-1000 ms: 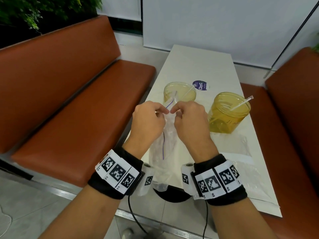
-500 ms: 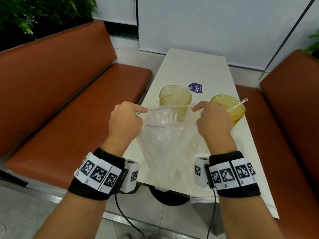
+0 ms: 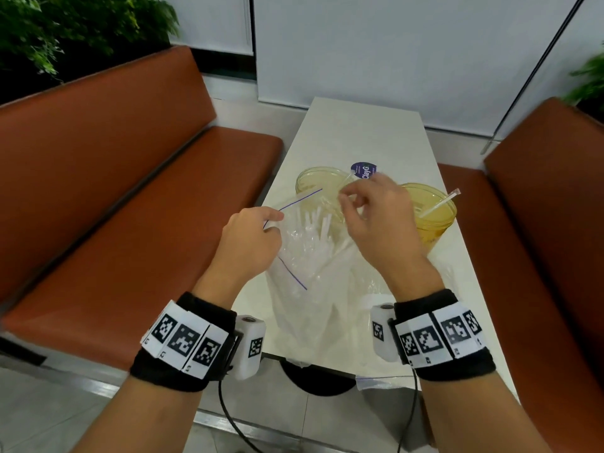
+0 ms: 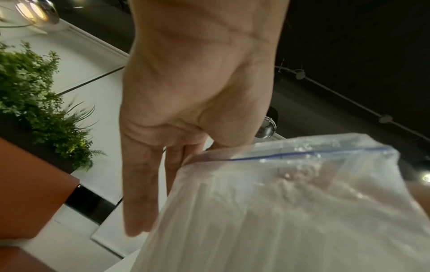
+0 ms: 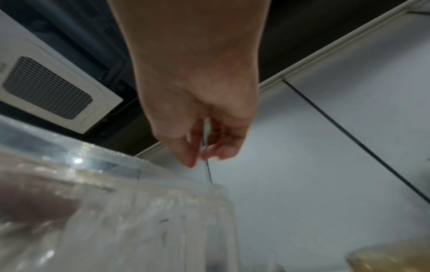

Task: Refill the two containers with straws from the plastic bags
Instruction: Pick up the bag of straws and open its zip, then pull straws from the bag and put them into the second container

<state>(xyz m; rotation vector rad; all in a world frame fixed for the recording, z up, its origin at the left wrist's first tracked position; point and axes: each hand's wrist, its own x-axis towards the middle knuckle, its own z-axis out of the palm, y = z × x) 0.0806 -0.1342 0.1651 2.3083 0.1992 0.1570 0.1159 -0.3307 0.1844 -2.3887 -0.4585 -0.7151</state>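
Bag of straws is held upright at the near edge of the desk, with the pale container and amber container just behind the bag; the left hand pinches the zip lip to keep the mouth spread, while the right hand curls over that mouth, grasp undeterminable, presumably to extract straws.

We see the left hand palm-on, with two fingers extended straight alongside the zip-lock bag. The hand holds the bag at its top edge, where the blue seal line begins. The gripping fingertips are hidden behind the plastic. White straws lie lengthwise inside the bag, blurred. At left we note a green plant, an orange-brown seat back below it and a lit ceiling lamp above.
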